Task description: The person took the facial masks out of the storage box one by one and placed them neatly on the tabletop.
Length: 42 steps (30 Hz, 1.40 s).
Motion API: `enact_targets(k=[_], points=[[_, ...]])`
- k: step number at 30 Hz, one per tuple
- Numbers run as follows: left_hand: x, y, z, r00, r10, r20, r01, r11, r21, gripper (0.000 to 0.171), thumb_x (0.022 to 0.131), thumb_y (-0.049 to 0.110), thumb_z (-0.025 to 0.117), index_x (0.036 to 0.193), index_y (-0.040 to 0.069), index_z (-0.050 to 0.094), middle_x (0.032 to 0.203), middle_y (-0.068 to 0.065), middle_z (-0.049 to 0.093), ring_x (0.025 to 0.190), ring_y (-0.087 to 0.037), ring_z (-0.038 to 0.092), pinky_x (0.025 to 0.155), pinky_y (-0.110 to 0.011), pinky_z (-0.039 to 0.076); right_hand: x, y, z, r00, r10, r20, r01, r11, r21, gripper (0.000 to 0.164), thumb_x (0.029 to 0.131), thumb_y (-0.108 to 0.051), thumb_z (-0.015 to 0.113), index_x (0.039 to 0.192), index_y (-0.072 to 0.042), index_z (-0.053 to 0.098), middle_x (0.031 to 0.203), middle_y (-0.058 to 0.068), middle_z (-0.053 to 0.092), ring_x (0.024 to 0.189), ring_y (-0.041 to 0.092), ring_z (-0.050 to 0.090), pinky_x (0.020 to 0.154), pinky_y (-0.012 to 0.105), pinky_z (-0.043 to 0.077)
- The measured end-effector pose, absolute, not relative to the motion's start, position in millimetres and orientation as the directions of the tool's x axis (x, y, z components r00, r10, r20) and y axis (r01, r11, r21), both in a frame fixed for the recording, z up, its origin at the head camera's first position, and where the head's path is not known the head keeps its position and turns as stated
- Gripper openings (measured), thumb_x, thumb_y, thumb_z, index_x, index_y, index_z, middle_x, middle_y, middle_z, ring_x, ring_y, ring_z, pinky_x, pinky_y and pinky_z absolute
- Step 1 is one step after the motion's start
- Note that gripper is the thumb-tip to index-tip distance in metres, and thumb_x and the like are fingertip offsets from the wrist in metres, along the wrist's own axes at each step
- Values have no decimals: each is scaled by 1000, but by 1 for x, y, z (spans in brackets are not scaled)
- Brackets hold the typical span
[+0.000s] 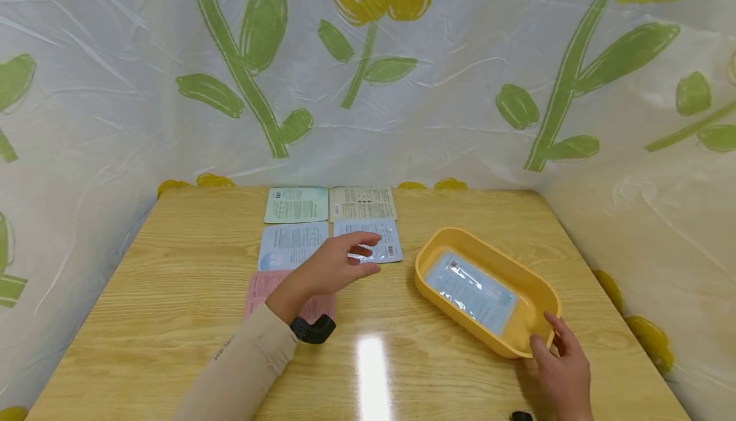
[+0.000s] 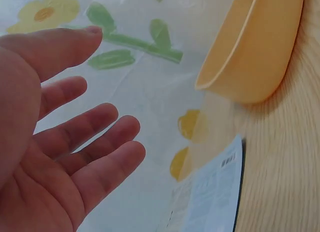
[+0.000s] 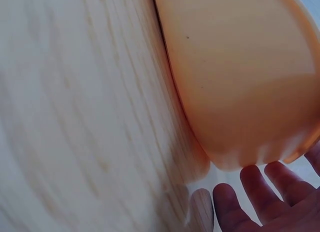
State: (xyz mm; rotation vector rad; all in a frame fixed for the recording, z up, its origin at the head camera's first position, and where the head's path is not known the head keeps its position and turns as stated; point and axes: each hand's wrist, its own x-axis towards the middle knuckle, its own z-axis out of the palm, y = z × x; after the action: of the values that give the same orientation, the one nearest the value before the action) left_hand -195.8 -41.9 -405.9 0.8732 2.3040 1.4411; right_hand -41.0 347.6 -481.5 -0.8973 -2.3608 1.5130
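Observation:
My left hand hovers over the flat printed packets with fingers spread and nothing held. Under or beside it lie a light blue packet, another blue packet and a pink packet, partly covered by the wrist. Behind these sit a green packet and a beige packet. To the right stands a yellow basin with a pale blue packet lying inside. My right hand is at the basin's near right end; its fingertips touch the outer wall.
The wooden table has a bright light reflection near its front. A white sheet with yellow flowers and green leaves hangs behind and along both sides. A black band sits on the left wrist.

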Motion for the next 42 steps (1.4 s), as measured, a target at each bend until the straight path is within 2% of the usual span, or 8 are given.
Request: enact_targets(k=[5, 9, 13, 17, 21, 26, 32, 42], points=[[-197, -15, -407, -756, 652, 65, 352, 321, 879, 52, 99, 28, 66, 146, 12, 51, 143, -1, 53, 124, -20, 56, 99, -31, 47, -40, 348, -482, -797, 585, -152, 387, 301, -871, 58, 101, -23, 56, 154, -7, 39, 163, 12, 20, 143, 37, 29, 85, 3, 36], [-198, 4, -410, -736, 672, 85, 371, 295, 880, 48, 102, 26, 61, 145, 8, 51, 146, -5, 51, 127, -22, 54, 102, -32, 45, -40, 347, -482, -794, 587, -158, 394, 299, -869, 58, 101, -24, 56, 154, -8, 39, 163, 12, 20, 144, 37, 29, 85, 2, 36], [-200, 25, -413, -727, 676, 115, 397, 278, 875, 48, 100, 26, 64, 143, 7, 53, 143, -8, 54, 127, -24, 53, 103, -32, 44, -41, 347, -482, -791, 591, -157, 393, 296, -871, 58, 101, -23, 56, 154, -8, 39, 163, 12, 21, 144, 37, 28, 88, 3, 35], [-201, 45, -413, -728, 674, 128, 419, 289, 861, 48, 98, 27, 67, 141, 9, 55, 139, -4, 57, 125, -21, 54, 101, -29, 45, -43, 347, -482, -784, 603, -148, 391, 294, -872, 57, 100, -21, 56, 153, -7, 41, 163, 12, 22, 144, 36, 30, 82, 2, 37], [-199, 63, -416, -712, 693, 118, 461, 334, 822, 49, 98, 28, 67, 141, 9, 55, 139, -3, 57, 123, -17, 56, 99, -23, 44, -44, 347, -483, -778, 610, -147, 387, 283, -878, 56, 100, -19, 57, 152, -7, 42, 163, 11, 21, 143, 33, 31, 73, 0, 36], [-199, 82, -425, -691, 717, 97, 515, 393, 761, 49, 98, 28, 67, 141, 8, 55, 138, -4, 57, 117, -17, 60, 93, -20, 45, -43, 346, -487, -768, 623, -151, 398, 278, -874, 56, 99, -22, 57, 152, -9, 43, 163, 10, 23, 143, 33, 31, 83, 2, 35], [-195, 103, -436, -661, 743, 100, 604, 449, 658, 48, 98, 29, 66, 138, 4, 57, 134, -7, 60, 104, -12, 63, 85, -16, 46, -39, 343, -492, -756, 637, -149, 405, 276, -871, 55, 98, -23, 59, 151, -11, 45, 162, 12, 25, 140, 35, 34, 82, 1, 33], [-188, 135, -442, -753, 658, 12, 548, 618, 564, 51, 96, 40, 67, 139, 13, 57, 133, 1, 58, 121, -10, 53, 96, -19, 43, -43, 342, -486, -764, 631, -138, 374, 258, -891, 55, 99, -19, 58, 150, -6, 44, 161, 15, 25, 142, 34, 32, 72, 0, 36]])
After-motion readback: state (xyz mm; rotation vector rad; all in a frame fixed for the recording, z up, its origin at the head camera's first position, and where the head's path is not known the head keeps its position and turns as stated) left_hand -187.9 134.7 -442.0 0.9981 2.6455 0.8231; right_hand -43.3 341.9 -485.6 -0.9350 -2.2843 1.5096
